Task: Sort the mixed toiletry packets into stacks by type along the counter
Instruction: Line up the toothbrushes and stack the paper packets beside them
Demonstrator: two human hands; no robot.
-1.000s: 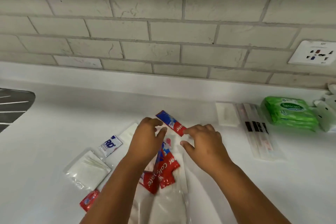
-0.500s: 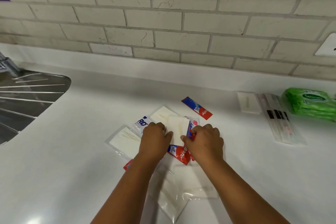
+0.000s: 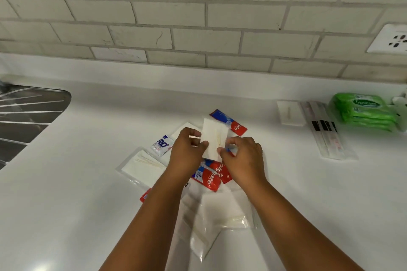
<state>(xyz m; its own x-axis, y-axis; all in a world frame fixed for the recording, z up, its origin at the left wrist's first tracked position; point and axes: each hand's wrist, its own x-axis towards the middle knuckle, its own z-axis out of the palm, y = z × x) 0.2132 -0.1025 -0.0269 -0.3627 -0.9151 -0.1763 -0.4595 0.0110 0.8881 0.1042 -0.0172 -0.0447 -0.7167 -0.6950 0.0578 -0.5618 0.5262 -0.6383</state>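
Since half a second ago a white packet (image 3: pixel 215 141) has come up off the pile and now sits between both hands, tilted above the surface (image 3: pixel 66 193). The left hand (image 3: pixel 187 154) pinches its left edge with thumb and curled fingers; the right hand (image 3: pixel 243 158) pinches its lower right corner the same way. Just beyond the packet's far edge lies a red and blue toothpaste sachet (image 3: pixel 230 122), partly covered by it. Directly below the hands, red Colgate sachets (image 3: pixel 211 176) lie overlapped, and nearer the person clear plastic sleeves (image 3: pixel 211 220) spread between the forearms. Left of the left hand sits a small blue and white RD sachet (image 3: pixel 161 145), and beyond it a clear packet of thin sticks (image 3: pixel 142 166); a red sachet (image 3: pixel 145 195) peeks out beside the left forearm. Well to the right of the right hand are a flat white packet (image 3: pixel 289 113), a stack of long clear sleeves (image 3: pixel 328 133), and green wipes packs (image 3: pixel 363 111).
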